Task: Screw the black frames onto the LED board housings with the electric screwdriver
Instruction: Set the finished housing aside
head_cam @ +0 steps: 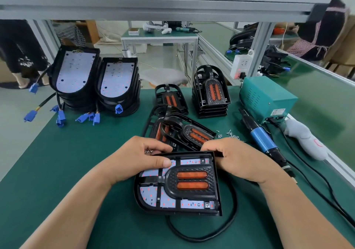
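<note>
Head view. LED board housing (139, 200) lies flat on the green mat (76, 171), directly in front of the person. A black frame (192, 180) with two orange lenses is seated in it.

- Left hand (142, 158): clasps the housing's far left corner, thumb pressed on the frame, fingers curled over the far edge.
- Right hand (236, 158): grips the housing's far right corner, fingers wrapped round the edge.
- Electric screwdriver (263, 139): lies unheld on the mat, right of the housing, blue body, tip toward the person.
- Loose screws (230, 133): scattered beyond the housing, just left of the screwdriver.
- Loose frames (182, 131): heaped just behind the housing; a neat frame stack (211, 94) further back.
- Two stacks of bare housings (75, 79): far back left, blue connectors trailing.
- Black cable (201, 235): loops out from the housing's near side.
</note>
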The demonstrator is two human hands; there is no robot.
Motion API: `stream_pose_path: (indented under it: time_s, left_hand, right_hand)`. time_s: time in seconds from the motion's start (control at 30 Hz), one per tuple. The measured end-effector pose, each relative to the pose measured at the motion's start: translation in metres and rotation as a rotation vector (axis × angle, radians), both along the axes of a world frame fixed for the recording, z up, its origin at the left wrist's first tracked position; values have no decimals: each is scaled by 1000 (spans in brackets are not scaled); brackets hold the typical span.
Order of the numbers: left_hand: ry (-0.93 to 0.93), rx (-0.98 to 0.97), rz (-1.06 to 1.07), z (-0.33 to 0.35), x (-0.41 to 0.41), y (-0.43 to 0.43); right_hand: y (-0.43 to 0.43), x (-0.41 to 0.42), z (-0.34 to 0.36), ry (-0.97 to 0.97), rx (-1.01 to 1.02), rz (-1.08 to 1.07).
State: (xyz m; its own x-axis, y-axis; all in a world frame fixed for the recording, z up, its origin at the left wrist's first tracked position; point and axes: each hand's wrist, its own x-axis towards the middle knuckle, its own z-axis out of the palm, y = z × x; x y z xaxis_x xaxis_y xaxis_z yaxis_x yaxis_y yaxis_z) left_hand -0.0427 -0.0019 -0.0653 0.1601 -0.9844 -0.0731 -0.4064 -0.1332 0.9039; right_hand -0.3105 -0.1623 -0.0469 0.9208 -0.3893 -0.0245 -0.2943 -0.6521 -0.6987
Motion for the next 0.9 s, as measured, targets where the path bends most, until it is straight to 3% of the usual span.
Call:
stream_pose_path:
  time_s: [0.17, 0.57, 0.73, 0.9]
  left_hand:
    - [-80, -25, 14, 0, -3, -3]
    - [-290, -109, 206, -8, -10, -9]
    - [-245, -147, 310, -9, -12, -13]
    - [-147, -147, 403, -4, -9, -14]
  right_hand:
    - [2, 6, 0, -132, 17, -63]
    - [-6, 14, -10, -320, 535, -240]
    - [-16, 4, -12, -269, 525, -277]
    - [-9, 8, -9, -317, 691, -264]
